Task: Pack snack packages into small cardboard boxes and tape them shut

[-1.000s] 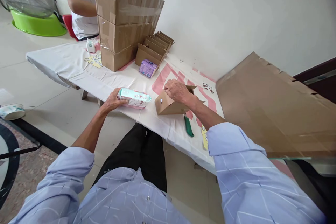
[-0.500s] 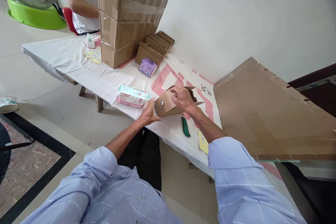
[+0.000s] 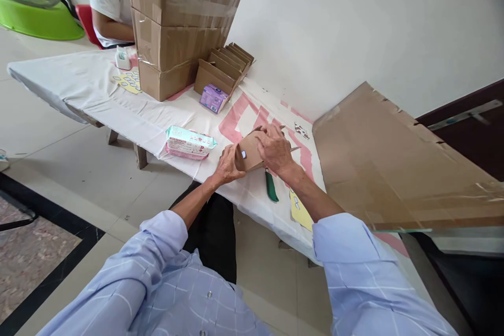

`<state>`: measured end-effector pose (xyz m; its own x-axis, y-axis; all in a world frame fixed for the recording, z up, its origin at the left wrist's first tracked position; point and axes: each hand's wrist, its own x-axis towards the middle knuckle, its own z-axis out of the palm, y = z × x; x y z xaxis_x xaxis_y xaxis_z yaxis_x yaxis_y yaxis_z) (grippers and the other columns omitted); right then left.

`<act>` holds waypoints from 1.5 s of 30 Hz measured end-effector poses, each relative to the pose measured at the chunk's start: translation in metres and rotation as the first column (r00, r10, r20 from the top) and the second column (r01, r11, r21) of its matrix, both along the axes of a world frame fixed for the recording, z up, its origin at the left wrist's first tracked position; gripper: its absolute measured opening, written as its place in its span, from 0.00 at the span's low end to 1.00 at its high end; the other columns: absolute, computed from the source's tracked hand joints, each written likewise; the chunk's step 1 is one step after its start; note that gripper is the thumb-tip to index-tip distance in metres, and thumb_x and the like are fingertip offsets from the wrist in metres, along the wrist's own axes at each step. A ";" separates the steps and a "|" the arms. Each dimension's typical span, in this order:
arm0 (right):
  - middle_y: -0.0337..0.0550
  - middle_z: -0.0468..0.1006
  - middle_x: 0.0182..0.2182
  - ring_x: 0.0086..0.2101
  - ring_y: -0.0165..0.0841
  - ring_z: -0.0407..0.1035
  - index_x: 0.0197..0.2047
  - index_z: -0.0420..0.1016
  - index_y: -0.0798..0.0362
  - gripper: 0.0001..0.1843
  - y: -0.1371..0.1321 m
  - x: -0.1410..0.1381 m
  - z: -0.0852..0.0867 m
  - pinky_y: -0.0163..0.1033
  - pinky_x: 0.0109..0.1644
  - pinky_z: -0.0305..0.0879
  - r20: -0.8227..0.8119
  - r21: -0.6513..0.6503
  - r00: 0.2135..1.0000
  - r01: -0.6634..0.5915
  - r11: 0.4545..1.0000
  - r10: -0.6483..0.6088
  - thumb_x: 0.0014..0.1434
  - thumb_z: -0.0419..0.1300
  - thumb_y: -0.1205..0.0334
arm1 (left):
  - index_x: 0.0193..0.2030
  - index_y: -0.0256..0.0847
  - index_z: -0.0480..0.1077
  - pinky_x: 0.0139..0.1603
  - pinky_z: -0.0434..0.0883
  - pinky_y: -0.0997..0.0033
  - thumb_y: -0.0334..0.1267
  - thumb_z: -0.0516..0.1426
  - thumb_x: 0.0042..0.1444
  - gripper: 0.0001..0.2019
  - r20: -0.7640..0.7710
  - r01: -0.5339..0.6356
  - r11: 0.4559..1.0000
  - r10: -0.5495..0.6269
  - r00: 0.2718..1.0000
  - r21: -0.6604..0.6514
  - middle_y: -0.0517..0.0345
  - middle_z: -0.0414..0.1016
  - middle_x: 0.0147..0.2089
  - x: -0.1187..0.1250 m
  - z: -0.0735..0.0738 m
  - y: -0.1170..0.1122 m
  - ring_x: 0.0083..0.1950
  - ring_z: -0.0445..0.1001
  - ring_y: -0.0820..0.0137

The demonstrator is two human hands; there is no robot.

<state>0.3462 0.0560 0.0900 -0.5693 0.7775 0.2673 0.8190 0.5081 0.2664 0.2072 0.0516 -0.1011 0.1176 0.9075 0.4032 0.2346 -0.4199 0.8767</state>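
Since a second ago, the left grip (image 3: pixel 228 165) has gone from the mint-and-pink packet (image 3: pixel 189 143) to the small cardboard box (image 3: pixel 252 148). It is now clamped on the box's left end, thumb toward the body. That box sits on the white-covered counter (image 3: pixel 94 92), between the two grips. Right grip (image 3: pixel 275 148) lies over its top flaps, fingers curled and touching the cardboard; whether they pinch it or only press, I cannot tell. Just left of the left grip, the packet rests near the counter's edge. Nearer the body than the right grip lies a green handle (image 3: pixel 271 185), with a yellow sheet (image 3: pixel 301 211) beside the right forearm. Beyond the left grip stand a purple box (image 3: pixel 213 98), a row of open cartons (image 3: pixel 228 62) and stacked taped cartons (image 3: pixel 183 42).
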 end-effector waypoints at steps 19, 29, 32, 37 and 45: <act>0.56 0.82 0.47 0.54 0.50 0.67 0.41 0.84 0.55 0.11 -0.004 -0.025 0.020 0.52 0.61 0.60 0.390 -0.274 0.902 -0.077 0.959 0.184 0.66 0.60 0.75 | 0.82 0.47 0.54 0.71 0.65 0.35 0.41 0.76 0.42 0.60 -0.135 -0.036 0.999 0.039 0.990 0.025 0.36 0.62 0.75 -0.012 0.048 -0.009 0.74 0.61 0.35; 0.57 0.82 0.46 0.50 0.48 0.71 0.43 0.84 0.56 0.15 0.003 -0.014 0.009 0.51 0.60 0.65 0.267 -0.269 0.921 -0.211 0.940 0.283 0.66 0.55 0.77 | 0.82 0.41 0.54 0.73 0.65 0.36 0.40 0.76 0.41 0.61 -0.173 -0.041 0.998 0.049 0.984 0.049 0.33 0.63 0.74 -0.013 0.052 -0.009 0.74 0.63 0.36; 0.48 0.81 0.38 0.43 0.43 0.73 0.36 0.80 0.52 0.11 0.003 -0.009 0.013 0.47 0.53 0.70 -0.125 -0.195 0.952 -0.300 0.934 0.279 0.69 0.60 0.70 | 0.81 0.40 0.55 0.73 0.67 0.36 0.40 0.75 0.41 0.61 -0.197 -0.036 0.998 0.046 0.979 0.054 0.33 0.62 0.75 -0.017 0.049 -0.006 0.74 0.64 0.36; 0.39 0.79 0.33 0.33 0.33 0.72 0.37 0.80 0.49 0.13 -0.017 0.061 0.034 0.41 0.41 0.72 -0.822 0.015 0.560 -0.154 0.988 0.100 0.72 0.66 0.51 | 0.80 0.38 0.55 0.77 0.66 0.40 0.38 0.74 0.42 0.58 -0.165 0.002 0.992 0.019 0.986 0.128 0.34 0.64 0.74 -0.041 0.026 0.003 0.76 0.64 0.40; 0.35 0.71 0.20 0.24 0.32 0.65 0.27 0.74 0.50 0.21 -0.110 0.232 -0.070 0.38 0.30 0.65 -0.906 -0.293 0.138 0.480 0.827 -0.401 0.56 0.68 0.40 | 0.82 0.38 0.54 0.75 0.70 0.40 0.44 0.75 0.42 0.61 -0.165 0.045 0.999 -0.040 0.985 0.021 0.33 0.66 0.75 -0.069 -0.012 0.022 0.76 0.67 0.38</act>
